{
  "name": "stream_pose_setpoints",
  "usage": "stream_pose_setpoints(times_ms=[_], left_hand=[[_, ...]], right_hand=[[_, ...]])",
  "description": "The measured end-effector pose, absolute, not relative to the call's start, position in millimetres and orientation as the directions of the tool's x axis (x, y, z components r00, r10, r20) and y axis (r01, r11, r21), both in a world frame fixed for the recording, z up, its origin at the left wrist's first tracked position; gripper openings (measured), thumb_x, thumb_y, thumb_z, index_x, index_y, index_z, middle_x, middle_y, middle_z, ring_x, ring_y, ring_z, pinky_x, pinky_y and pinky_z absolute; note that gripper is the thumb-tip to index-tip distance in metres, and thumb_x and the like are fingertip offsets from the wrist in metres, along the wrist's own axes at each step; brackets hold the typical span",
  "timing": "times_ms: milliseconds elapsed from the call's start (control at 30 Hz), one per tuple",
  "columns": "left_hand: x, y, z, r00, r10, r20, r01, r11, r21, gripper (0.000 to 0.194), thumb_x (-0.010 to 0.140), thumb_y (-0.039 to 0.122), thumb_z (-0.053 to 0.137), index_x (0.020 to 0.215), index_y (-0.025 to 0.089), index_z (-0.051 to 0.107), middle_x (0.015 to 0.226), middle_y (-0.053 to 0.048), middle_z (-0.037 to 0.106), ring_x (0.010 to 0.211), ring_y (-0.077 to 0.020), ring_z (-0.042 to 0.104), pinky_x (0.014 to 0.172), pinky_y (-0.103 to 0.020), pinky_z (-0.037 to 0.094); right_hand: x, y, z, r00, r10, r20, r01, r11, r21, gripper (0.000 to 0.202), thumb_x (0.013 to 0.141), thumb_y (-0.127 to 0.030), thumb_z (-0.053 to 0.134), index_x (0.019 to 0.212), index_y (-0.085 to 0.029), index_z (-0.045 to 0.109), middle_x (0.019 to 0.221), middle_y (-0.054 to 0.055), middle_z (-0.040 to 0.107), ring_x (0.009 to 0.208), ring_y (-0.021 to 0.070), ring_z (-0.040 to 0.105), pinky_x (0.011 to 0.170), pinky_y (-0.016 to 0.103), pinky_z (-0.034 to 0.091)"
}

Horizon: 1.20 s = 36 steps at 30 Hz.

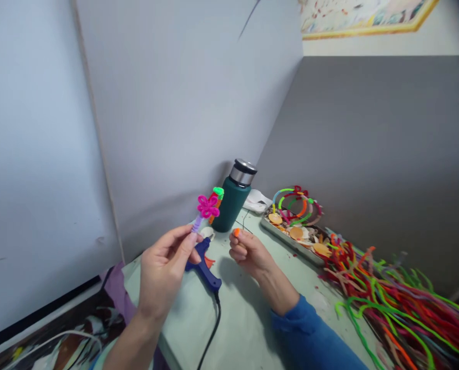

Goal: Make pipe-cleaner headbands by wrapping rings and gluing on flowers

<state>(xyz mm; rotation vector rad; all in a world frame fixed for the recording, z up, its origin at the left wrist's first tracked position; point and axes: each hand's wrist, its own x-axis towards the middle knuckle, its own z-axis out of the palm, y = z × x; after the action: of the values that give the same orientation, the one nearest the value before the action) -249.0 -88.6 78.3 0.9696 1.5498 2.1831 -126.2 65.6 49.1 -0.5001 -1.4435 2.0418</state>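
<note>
Between thumb and fingers, my left hand (165, 267) pinches the lilac stem of a pipe-cleaner flower (208, 206), its magenta looped petals pointing up. My right hand (250, 252) is closed in a pinch on a small orange piece (236, 233), apart from the flower; what it is made of is hard to make out. Just below and behind my left fingers lies a dark blue glue gun (207, 275) with an orange trigger, its black cord running toward the front edge. Behind the flower shows a green-topped fuzzy piece (218, 192) with red and orange below.
A dark green bottle (235, 203) stands at the back of the pale table (237, 324). Right of it, a tray (291, 240) bears shells and several fuzzy rings (296, 205). Many coloured pipe cleaners (399, 303) are heaped at the right. Walls close off the back.
</note>
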Motion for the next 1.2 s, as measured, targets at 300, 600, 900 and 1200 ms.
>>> stream_pose_setpoints(times_ms=[300,600,900,1200], left_hand=[[-198,-76,89,-0.537,0.781,0.317,0.089,-0.322,0.943,0.023,0.078,0.032,0.061,0.092,0.015,0.067,0.074,-0.003,0.068,0.05,-0.0093,0.057,0.053,-0.021,0.05],[-150,-41,87,-0.428,0.862,0.271,0.056,-0.274,0.96,0.026,0.076,0.034,0.062,0.09,0.014,0.067,0.07,-0.003,0.068,0.047,-0.0095,0.057,0.049,-0.021,0.048],[-135,-36,92,-0.448,0.86,0.247,0.089,-0.232,0.969,0.025,0.072,0.035,0.065,0.084,0.013,0.069,0.057,-0.001,0.065,0.047,-0.0121,0.059,0.048,-0.021,0.048],[-127,-34,90,-0.455,0.84,0.295,0.176,-0.239,0.955,0.02,0.074,0.031,0.063,0.084,0.016,0.071,0.06,-0.001,0.067,0.051,-0.0138,0.063,0.052,-0.022,0.052]], right_hand=[[-66,29,69,-0.77,0.634,0.065,-0.396,-0.396,-0.829,0.025,0.072,-0.032,0.069,0.07,-0.017,0.049,0.063,-0.007,0.037,0.042,0.0022,0.011,0.039,0.017,0.014],[-29,14,84,-0.392,0.898,0.199,-0.304,0.078,-0.95,0.026,0.076,-0.039,0.065,0.073,-0.015,0.056,0.052,-0.007,0.042,0.041,0.0047,0.032,0.041,0.019,0.022],[-28,9,87,-0.194,0.919,0.342,-0.184,0.308,-0.933,0.025,0.078,-0.039,0.063,0.072,-0.016,0.058,0.058,-0.004,0.051,0.043,0.0062,0.041,0.041,0.019,0.033],[-28,7,83,-0.087,0.892,0.443,-0.008,0.444,-0.896,0.022,0.081,-0.037,0.059,0.072,-0.017,0.056,0.061,-0.002,0.055,0.053,0.0098,0.048,0.05,0.021,0.04]])
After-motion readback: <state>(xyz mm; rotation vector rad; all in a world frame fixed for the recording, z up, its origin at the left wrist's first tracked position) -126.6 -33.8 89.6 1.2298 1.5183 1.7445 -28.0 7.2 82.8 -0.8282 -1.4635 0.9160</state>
